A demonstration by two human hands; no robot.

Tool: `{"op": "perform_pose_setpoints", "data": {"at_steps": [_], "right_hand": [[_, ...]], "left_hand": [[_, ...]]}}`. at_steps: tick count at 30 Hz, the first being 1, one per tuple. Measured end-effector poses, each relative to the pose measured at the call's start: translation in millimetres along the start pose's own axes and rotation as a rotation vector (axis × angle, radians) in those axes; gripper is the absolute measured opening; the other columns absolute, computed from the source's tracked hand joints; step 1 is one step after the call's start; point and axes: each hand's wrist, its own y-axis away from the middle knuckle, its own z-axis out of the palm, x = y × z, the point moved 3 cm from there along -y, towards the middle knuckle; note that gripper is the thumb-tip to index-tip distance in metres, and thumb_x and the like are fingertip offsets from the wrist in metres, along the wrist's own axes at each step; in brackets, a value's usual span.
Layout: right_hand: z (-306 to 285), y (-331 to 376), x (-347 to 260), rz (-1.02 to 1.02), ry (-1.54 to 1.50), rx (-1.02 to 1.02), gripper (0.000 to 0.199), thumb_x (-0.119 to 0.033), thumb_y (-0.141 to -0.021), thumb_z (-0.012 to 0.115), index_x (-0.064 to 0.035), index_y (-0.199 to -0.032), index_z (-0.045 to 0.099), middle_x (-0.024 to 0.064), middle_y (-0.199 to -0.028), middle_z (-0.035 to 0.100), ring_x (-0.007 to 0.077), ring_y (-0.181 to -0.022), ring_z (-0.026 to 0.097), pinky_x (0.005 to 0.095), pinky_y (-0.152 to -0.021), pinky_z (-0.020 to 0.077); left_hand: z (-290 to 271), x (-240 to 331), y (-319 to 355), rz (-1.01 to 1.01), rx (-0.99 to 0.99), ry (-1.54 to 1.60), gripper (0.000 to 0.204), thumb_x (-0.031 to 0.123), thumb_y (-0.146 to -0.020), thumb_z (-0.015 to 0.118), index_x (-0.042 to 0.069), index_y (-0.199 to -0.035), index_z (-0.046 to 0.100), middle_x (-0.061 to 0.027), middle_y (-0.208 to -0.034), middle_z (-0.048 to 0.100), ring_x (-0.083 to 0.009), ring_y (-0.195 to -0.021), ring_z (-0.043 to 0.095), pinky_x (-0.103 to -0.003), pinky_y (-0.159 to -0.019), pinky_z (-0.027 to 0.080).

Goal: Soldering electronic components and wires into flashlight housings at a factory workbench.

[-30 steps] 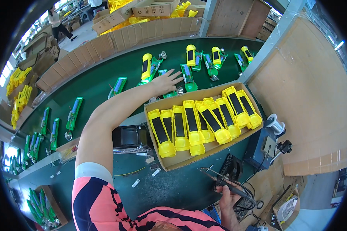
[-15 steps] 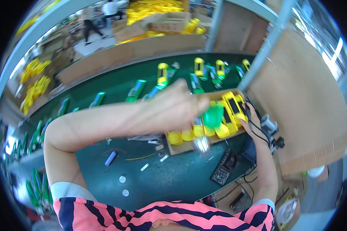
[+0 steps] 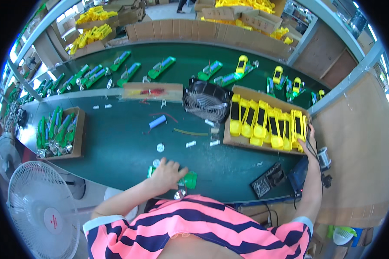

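My left fingers have just brought the green lamp casing from over the carton to the near edge of the surface, so it's close before me (reflector beside it). They curl over it, grip unclear; my right fingers, hold untellable, stay at the carton's end.

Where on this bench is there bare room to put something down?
The green bench is bare between the green-parts box and left hand, and between that hand and the black stand. It's crowded around the black fan and yellow covers.
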Motion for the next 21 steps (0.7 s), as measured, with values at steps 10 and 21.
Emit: {"op": "perform_pose_setpoints", "data": {"at_steps": [10, 21], "right_hand": [[53.7, -6.9, -73.2, -0.171, -0.152, 0.016, 0.074, 0.002, -0.068, 0.055, -0.0089, -0.131, 0.017, 0.0167, -0.122, 0.044, 0.0278, -0.115, 0.042, 0.0317, -0.097, 0.0284], [57.6, 24.1, -104.6, 0.339, -0.34, 0.317, 0.046, 0.001, -0.075, 0.06, -0.0048, -0.12, 0.048, 0.0085, -0.115, 0.048, 0.0192, -0.106, 0.049, 0.0269, -0.087, 0.0383]], "left_hand": [[2.0, -1.7, 11.8, -0.243, 0.217, 0.534, 0.082, 0.016, -0.05, 0.077, 0.004, -0.12, 0.037, -0.011, -0.087, 0.055, -0.0288, -0.084, 0.052, -0.036, -0.074, 0.041], [-6.3, 35.6, -12.7, 0.098, 0.219, 0.073, 0.014, 0.012, -0.068, 0.063, 0.007, -0.08, 0.057, -0.0076, -0.099, 0.054, -0.0245, -0.096, 0.05, -0.048, -0.095, 0.03]]}}
